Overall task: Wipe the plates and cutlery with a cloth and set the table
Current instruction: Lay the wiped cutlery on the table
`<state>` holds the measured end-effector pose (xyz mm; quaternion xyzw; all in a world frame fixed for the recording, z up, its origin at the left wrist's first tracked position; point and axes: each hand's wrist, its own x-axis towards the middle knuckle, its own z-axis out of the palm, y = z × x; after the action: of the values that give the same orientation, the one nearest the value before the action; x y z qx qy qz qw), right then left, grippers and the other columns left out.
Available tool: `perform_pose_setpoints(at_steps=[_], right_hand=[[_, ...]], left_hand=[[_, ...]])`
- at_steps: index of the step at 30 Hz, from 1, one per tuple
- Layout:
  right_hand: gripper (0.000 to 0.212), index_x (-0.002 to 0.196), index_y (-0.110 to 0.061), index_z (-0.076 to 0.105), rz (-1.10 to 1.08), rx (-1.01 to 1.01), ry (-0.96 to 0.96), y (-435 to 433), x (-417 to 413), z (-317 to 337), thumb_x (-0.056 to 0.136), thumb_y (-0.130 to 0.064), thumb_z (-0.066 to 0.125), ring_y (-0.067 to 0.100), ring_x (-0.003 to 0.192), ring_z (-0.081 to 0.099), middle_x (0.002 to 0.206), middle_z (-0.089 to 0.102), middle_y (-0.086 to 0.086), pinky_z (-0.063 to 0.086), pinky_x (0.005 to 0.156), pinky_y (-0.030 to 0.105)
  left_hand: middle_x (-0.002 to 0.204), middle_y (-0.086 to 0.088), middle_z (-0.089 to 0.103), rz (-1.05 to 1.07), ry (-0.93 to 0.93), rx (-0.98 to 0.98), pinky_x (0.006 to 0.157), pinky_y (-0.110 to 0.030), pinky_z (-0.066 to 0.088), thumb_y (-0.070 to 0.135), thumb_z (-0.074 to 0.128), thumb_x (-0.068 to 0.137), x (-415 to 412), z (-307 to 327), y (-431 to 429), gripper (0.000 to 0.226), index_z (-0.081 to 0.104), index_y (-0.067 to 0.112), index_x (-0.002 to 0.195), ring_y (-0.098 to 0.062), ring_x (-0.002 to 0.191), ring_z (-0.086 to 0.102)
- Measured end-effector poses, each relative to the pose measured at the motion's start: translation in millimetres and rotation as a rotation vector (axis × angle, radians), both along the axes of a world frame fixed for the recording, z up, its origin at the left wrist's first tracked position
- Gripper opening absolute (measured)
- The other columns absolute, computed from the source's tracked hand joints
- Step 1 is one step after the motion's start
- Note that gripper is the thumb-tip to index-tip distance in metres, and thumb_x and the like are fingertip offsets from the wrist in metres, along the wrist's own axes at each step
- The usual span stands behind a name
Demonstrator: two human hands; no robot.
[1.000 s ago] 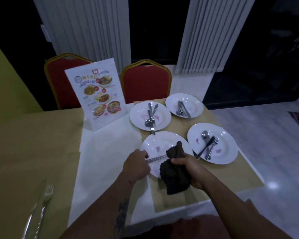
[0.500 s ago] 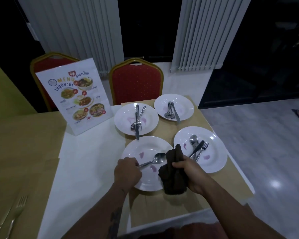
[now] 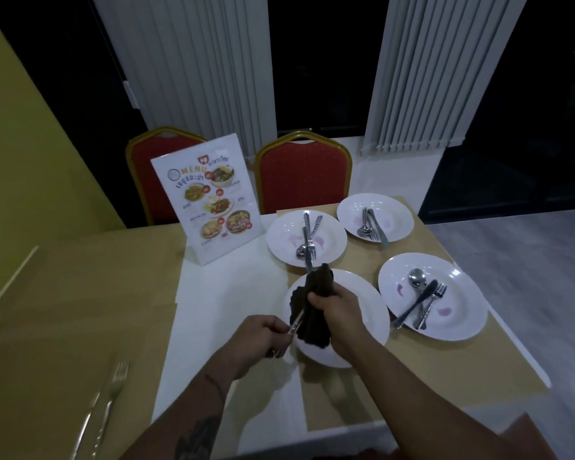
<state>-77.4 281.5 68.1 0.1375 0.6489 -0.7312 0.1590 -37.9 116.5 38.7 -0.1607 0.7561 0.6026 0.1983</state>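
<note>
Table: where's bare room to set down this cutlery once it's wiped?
Free: the white strip between the menu stand and the near plate, and the left mat between that strip and the fork. Crowded: the right mat, filled by four plates.

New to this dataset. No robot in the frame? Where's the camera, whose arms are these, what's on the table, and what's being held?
There is no robot here. These are a person's two bare hands, seen by one wide-angle camera worn on the head, looking forward and down.

The left hand grips the handle of a piece of cutlery. Its other end is hidden in the dark cloth, which the right hand grips around it, above the nearest plate.

Also on the white table are a far-left plate, a far-right plate and a right plate, each carrying cutlery. There is also a menu stand and a lone fork at the left.
</note>
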Motion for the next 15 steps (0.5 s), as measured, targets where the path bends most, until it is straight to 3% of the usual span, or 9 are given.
perform_pose_setpoints(at_steps=[3, 5, 8, 10, 13, 15], right_hand=[[0.028, 0.088, -0.026, 0.071, -0.084, 0.081, 0.088, -32, 6, 11, 0.086, 0.002, 0.067, 0.030, 0.087, 0.070, 0.093, 0.074, 0.012, 0.060, 0.076, 0.042], [0.023, 0.092, -0.026, 0.071, -0.180, 0.113, 0.129, -46, 8, 17, 0.083, -0.005, 0.069, 0.034, 0.093, 0.068, 0.095, 0.072, 0.009, 0.058, 0.086, 0.053], [0.024, 0.110, -0.014, 0.069, -0.266, -0.016, 0.118, -62, 12, 22, 0.088, -0.004, 0.066, 0.030, 0.100, 0.067, 0.101, 0.072, 0.008, 0.055, 0.091, 0.045], [0.031, 0.121, -0.007, 0.065, -0.230, -0.189, 0.001, -69, 16, 15, 0.091, -0.003, 0.061, 0.032, 0.106, 0.067, 0.114, 0.072, 0.015, 0.053, 0.093, 0.044], [0.040, 0.130, -0.003, 0.058, -0.039, -0.334, -0.203, -104, 48, -3, 0.091, -0.001, 0.055, 0.038, 0.109, 0.065, 0.122, 0.067, 0.024, 0.053, 0.093, 0.046], [0.037, 0.128, -0.004, 0.059, 0.100, -0.338, -0.218, -132, 74, -12, 0.093, 0.004, 0.050, 0.041, 0.111, 0.064, 0.120, 0.068, 0.024, 0.052, 0.097, 0.051]], left_hand=[[0.063, -0.009, 0.059, -0.007, -0.011, 0.034, 0.059, -0.028, 0.041, -0.005, 0.066, 0.082, 17, 6, -40, 0.020, 0.068, 0.009, 0.068, -0.020, 0.058, 0.049], [0.062, -0.007, 0.057, 0.023, -0.023, 0.052, 0.058, -0.026, 0.042, -0.006, 0.066, 0.083, 32, 4, -62, 0.019, 0.067, 0.007, 0.070, -0.019, 0.057, 0.049], [0.062, -0.005, 0.057, 0.173, -0.027, 0.095, 0.057, -0.024, 0.043, -0.005, 0.066, 0.085, 62, -4, -92, 0.014, 0.068, 0.006, 0.077, -0.015, 0.055, 0.049], [0.063, -0.006, 0.058, 0.283, -0.006, 0.151, 0.056, -0.024, 0.043, -0.003, 0.068, 0.085, 74, -9, -100, 0.008, 0.069, 0.004, 0.082, -0.014, 0.053, 0.048], [0.063, -0.007, 0.061, 0.310, 0.027, 0.170, 0.057, -0.024, 0.046, 0.000, 0.069, 0.085, 90, -11, -114, 0.005, 0.071, 0.005, 0.084, -0.015, 0.055, 0.051], [0.069, -0.008, 0.064, 0.291, 0.030, 0.155, 0.058, -0.026, 0.047, 0.002, 0.072, 0.084, 100, -10, -125, 0.005, 0.071, 0.007, 0.083, -0.018, 0.062, 0.055]])
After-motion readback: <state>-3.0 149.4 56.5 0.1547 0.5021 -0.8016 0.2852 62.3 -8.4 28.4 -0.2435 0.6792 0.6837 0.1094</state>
